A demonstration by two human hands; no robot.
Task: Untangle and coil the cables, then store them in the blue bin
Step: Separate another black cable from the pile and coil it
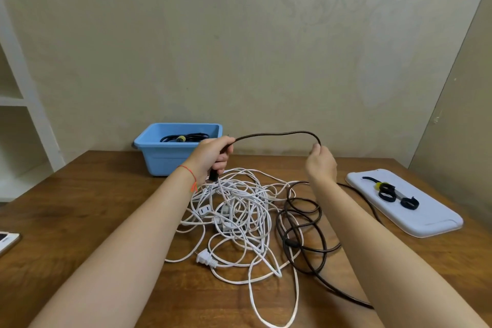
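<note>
A dark brown cable [277, 134] is held up above the wooden counter [106, 194] as an arch between both hands. The left hand [213, 154] is curled around the cable's near end, whose dark plug [213, 175] hangs below the fist, and a red string bracelet [189, 173] is seen on that wrist. The right hand [320, 162] pinches the other side of the arch between fingertips and thumb. The rest of the brown cable lies in loose loops on the counter below the right hand, with one run trailing toward the near right edge. Just left of those loops, touching and partly overlapping them, a tangled heap of white cables [239, 216] is spread, with a white two-pin plug [206, 259] at its near side. The blue bin [159, 160] stands at the far edge of the counter, behind the left hand, and a coiled black cable [183, 138] tied with a yellow strap is seen inside it. On the right, a pale tray [426, 224] carries black hook-and-loop straps [386, 193]. A phone [6, 239] is partly visible at the left edge.
</note>
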